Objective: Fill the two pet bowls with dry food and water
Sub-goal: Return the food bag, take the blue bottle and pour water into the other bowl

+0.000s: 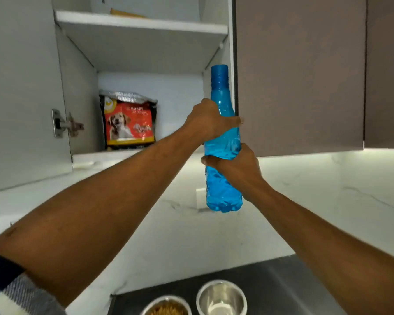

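Head view, bottle?
— Blue bottle (222, 137) upright; left hand (208, 120) grips its neck from 9 o'clock, right hand (234, 163) clasps its middle from 5 o'clock.
— Bowls?
— Bowls at 6 o'clock, well below.

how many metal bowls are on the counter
2. The left bowl sits at the bottom edge, holding dry food and partly cut off. The right bowl stands beside it, with no food. More may lie below the frame.
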